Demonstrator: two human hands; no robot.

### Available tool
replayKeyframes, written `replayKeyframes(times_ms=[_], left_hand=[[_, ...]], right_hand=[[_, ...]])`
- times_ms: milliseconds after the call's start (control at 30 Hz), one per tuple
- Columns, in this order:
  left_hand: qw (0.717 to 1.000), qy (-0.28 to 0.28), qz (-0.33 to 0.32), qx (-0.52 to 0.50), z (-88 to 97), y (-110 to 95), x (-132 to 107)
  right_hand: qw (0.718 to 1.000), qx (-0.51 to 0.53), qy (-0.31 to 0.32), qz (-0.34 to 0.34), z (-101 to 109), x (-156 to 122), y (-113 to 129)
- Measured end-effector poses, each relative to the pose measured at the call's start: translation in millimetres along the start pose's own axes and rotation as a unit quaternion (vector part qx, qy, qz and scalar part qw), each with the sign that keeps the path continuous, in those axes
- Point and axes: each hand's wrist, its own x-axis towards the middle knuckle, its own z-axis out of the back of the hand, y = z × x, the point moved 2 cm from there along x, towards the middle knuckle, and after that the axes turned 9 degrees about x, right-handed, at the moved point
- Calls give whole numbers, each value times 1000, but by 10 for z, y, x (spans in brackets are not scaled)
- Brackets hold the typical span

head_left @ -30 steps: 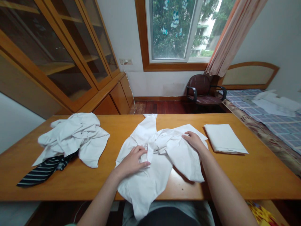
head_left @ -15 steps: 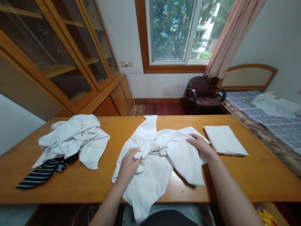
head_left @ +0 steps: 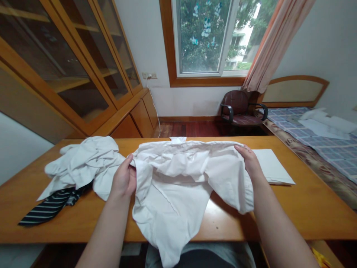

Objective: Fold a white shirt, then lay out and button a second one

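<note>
A white shirt (head_left: pixel 178 178) is held up and stretched wide above the wooden table (head_left: pixel 306 208). My left hand (head_left: pixel 124 180) pinches its left edge. Its right edge is gripped by my right hand (head_left: pixel 248 160). The lower part of the shirt hangs over the table's near edge toward my lap. Both hands are closed on the cloth.
A crumpled heap of white clothes (head_left: pixel 83 163) lies at the left, over a dark striped tie (head_left: pixel 47 208). A folded white cloth (head_left: pixel 272 169) lies at the right. Beyond the table are a wooden cabinet (head_left: pixel 83 74), a brown chair (head_left: pixel 240 108) and a bed (head_left: pixel 320 137).
The shirt lay bunched on the table under both hands. Now my hands have moved apart and lifted it, spreading it wide.
</note>
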Motion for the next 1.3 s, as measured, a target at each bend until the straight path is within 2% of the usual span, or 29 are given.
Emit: replayKeyframes(times_ms=[100,167,267,367,467,567,667,767,900,1067,1133,1200,1300], left_hand=[[999,14,-36,-14,-203,-42,50],[998,36,-54,-6,-355,26,85],[994,73,-72,39,-547,222,147],[974,143,-70,159,-649,471,194],[918,181,-102,338,-621,685,191],[824,196,-193,496,-529,811,131],[742,217,-252,582,-429,892,61],[695,229,-290,617,-353,956,14],[659,239,-332,631,-327,1018,-40],[641,246,-344,640,-365,988,-132],[639,247,-345,641,-378,929,-171],[638,252,-343,641,-385,854,-209],[637,276,-336,637,-390,741,-264]], right_hand=[[996,35,-61,62,-314,-36,156],[996,50,-54,54,-569,-110,172],[995,89,42,6,-919,-234,55],[980,75,178,-44,-1104,-333,-180],[954,-5,289,-79,-1090,-412,-436],[935,-94,334,-74,-967,-478,-614],[929,-139,341,-47,-858,-527,-701],[935,-190,298,-15,-802,-536,-744],[925,-264,272,17,-825,-543,-762],[890,-316,329,30,-902,-595,-769],[886,-320,335,29,-903,-611,-756],[891,-303,339,15,-886,-625,-721],[899,-264,346,-44,-840,-651,-653]])
